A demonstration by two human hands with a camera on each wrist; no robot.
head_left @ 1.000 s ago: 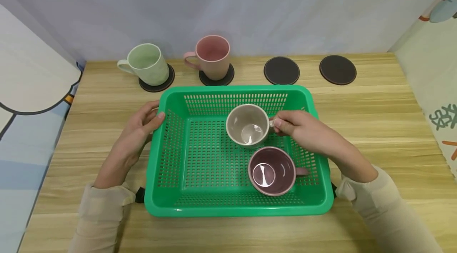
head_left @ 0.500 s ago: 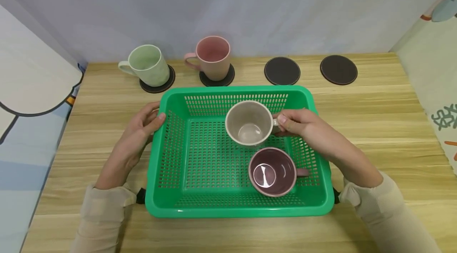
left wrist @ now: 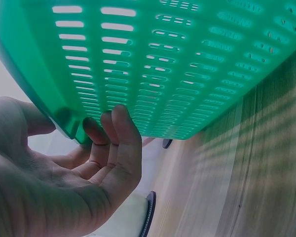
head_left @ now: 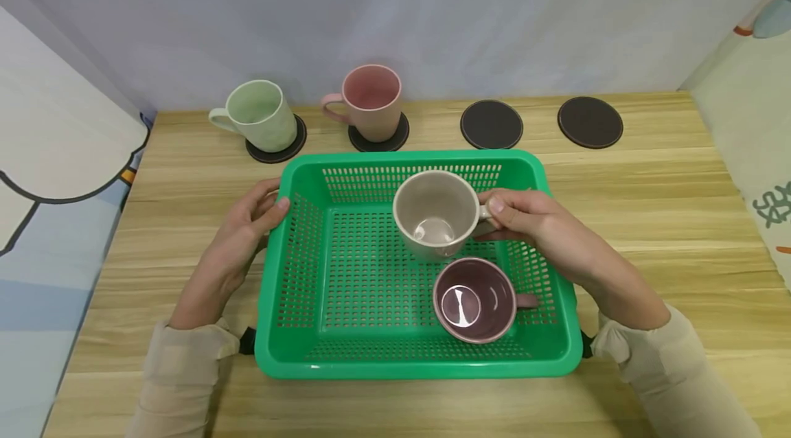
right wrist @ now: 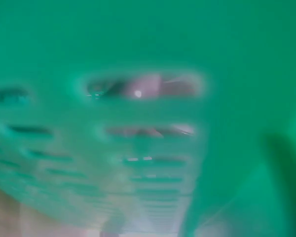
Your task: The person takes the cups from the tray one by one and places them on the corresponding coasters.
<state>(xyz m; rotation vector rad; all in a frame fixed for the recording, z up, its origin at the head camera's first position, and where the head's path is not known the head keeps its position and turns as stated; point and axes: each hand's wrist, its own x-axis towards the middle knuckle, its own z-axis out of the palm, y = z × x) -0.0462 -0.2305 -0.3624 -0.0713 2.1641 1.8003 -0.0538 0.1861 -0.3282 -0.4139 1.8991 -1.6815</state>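
A green plastic basket (head_left: pixel 364 369) with slotted walls stands on the table. My left hand (head_left: pixel 237 235) holds its left rim, thumb over the top; in the left wrist view the fingers (left wrist: pixel 123 143) curl beneath the rim against the outer wall. With thumb and fingers my right hand (head_left: pixel 525 218) pinches the handle of a beige mug (head_left: pixel 432 204), which hangs over the basket's back right part, its mouth up. Just in front of it a mauve mug (head_left: pixel 472 301) sits in the basket, handle to the right. Only the basket wall (right wrist: pixel 89 44), close and blurred, fills the right wrist view.
Behind the basket a pale green mug (head_left: pixel 262 115) and a pink mug (head_left: pixel 373 101) stand on dark round coasters. Two bare coasters, one nearer the middle (head_left: pixel 491 124) and one farther right (head_left: pixel 590 122), lie alongside. A pale cloth (head_left: pixel 432 19) hangs at the table's back edge.
My right hand has raised the beige mug a little off the basket floor, with a slight shift to the right. The left hand stays on the rim.
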